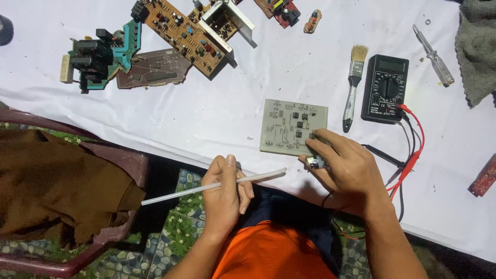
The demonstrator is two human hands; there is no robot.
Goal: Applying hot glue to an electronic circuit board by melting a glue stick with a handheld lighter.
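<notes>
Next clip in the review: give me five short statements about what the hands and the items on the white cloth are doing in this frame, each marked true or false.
1. The left hand holds a thin white stick. True.
2. The right hand rests at the near edge of the pale grey circuit board. True.
3. The black multimeter lies to the left of the pale-handled paintbrush. False: it lies to the brush's right.
4. The clear-handled screwdriver is in the right hand. False: it lies alone on the white cloth, by the grey rag.
5. The right hand grips a small metal part. True.
</notes>
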